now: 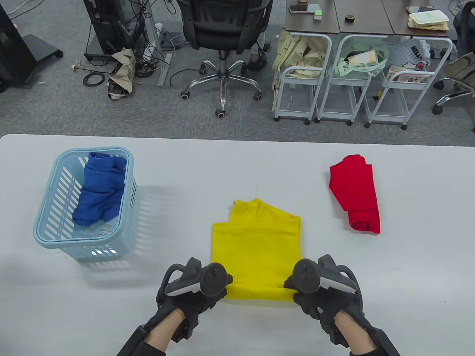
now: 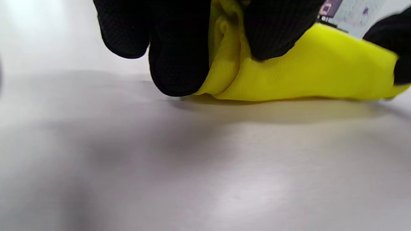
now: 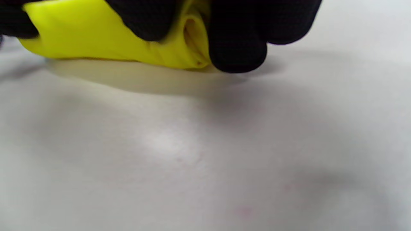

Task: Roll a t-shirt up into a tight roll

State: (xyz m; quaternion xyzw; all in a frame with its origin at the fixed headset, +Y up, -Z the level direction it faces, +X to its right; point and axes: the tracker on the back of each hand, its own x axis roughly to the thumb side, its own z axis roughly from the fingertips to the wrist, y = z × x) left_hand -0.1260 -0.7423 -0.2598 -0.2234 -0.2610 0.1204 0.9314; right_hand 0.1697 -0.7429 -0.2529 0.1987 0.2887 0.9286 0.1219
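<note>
White table [image 1: 237, 167], three shirts, one basket [image 1: 52, 222]

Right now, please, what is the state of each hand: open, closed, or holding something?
Left hand: closed, pinching the near left corner of the yellow t-shirt.
Right hand: closed, pinching its near right corner.
</note>
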